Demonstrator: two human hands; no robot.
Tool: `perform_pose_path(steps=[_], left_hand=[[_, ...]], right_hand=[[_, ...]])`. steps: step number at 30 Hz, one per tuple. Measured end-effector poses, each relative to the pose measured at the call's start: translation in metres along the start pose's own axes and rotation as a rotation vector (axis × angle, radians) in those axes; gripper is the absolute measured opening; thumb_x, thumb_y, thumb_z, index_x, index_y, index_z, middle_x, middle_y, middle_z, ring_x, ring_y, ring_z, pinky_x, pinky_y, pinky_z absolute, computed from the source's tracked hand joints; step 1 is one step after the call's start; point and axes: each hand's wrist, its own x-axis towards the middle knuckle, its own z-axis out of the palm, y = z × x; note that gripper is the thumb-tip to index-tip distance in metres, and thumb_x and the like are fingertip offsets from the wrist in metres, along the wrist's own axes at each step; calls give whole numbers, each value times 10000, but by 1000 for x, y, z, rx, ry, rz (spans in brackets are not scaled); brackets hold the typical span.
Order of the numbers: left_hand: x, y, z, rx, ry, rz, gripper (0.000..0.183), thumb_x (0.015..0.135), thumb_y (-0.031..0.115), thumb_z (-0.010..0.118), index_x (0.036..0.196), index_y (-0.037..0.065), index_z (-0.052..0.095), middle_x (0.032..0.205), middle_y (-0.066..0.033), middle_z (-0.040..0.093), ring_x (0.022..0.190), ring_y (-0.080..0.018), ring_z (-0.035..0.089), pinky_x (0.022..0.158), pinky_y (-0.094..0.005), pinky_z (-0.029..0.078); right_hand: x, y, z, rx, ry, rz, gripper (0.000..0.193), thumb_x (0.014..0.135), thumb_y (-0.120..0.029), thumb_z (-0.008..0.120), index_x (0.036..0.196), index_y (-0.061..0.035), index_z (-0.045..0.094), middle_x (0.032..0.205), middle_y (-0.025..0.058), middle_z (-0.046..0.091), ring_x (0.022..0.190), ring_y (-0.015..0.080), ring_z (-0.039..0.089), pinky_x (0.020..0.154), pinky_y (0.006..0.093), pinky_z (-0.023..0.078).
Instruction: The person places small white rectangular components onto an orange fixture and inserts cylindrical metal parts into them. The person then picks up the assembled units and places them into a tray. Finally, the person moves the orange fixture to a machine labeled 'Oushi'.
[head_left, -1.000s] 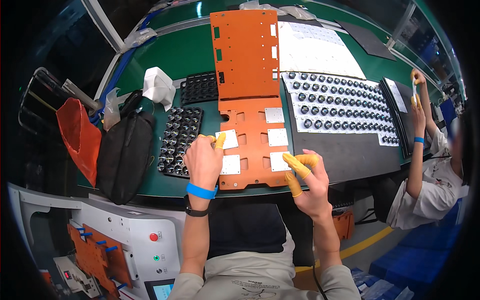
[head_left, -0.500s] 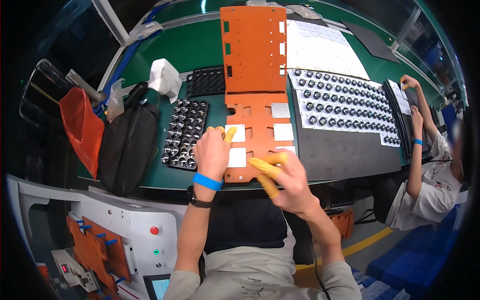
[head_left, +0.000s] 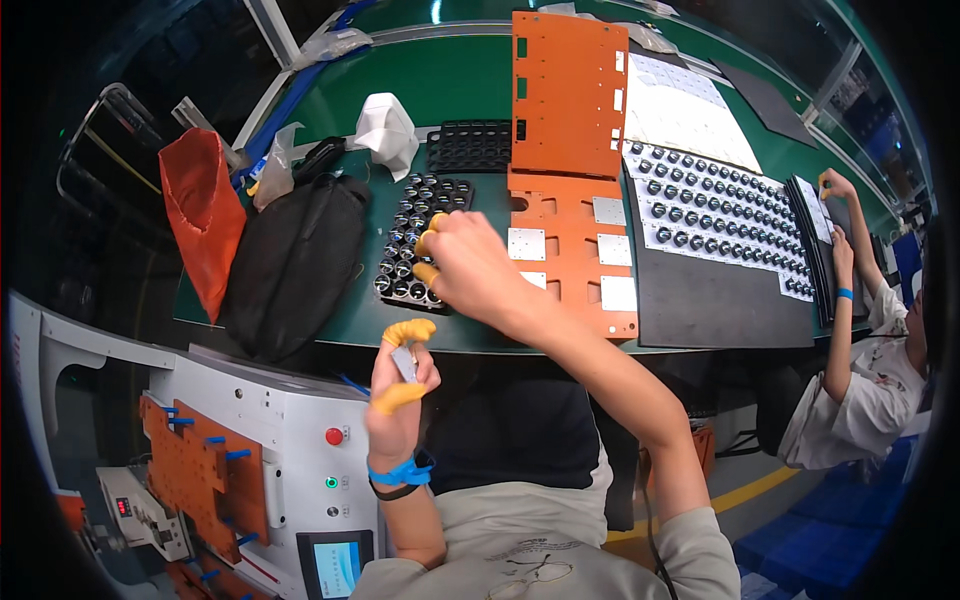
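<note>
My left hand (head_left: 396,395), yellow finger cots on its tips, is raised in front of the table edge. Its thumb and forefinger pinch a small light grey flat piece (head_left: 404,363), whose kind I cannot make out. My right hand (head_left: 478,268) reaches across to the left over a black tray (head_left: 440,306) of round, dark, shiny-topped parts. Its yellow-covered thumb and fingers are bent but apart above the tray's right side, with nothing visibly held. The right forearm passes in front of an orange hinged board (head_left: 572,270) carrying white square plates (head_left: 613,250), and partly hides one plate.
A dark mat (head_left: 715,305) and a white sheet with rows of black knobs (head_left: 720,205) lie to the right. At left are a black bag (head_left: 295,265) and a red-orange bag (head_left: 203,215). A grey machine (head_left: 290,425) stands lower left. A co-worker (head_left: 850,400) sits at far right.
Both hands have left the orange board. My left hand has come back toward me and now shows a light grey piece; my right hand has crossed left to the tray. The view has shifted.
</note>
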Motion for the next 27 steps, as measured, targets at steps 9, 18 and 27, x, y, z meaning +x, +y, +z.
perform_pose_path(steps=[9,18,27], left_hand=[[-11,-11,-34,-391,77,59,648,770,130,663,1348,-19,411,1330,-135,505,866,-190,430,744,-302,374],[11,-7,-6,-797,-12,70,683,933,289,548,1452,-99,334,1514,-343,317,1392,-500,366,1110,-538,403],[20,-20,39,-437,57,92,739,975,529,374,1370,-92,442,1360,-279,526,1246,-352,536,1088,-470,393]], right_hand=[[13,-15,43,-206,-21,78,128,671,-144,752,705,-31,701,827,151,668,873,297,624,830,405,430],[-8,-27,-24,150,224,207,230,723,-168,761,846,-10,648,805,125,636,796,271,618,739,398,455],[-69,-52,-75,519,62,82,240,754,-82,769,965,-54,656,790,35,617,743,206,576,742,342,411]])
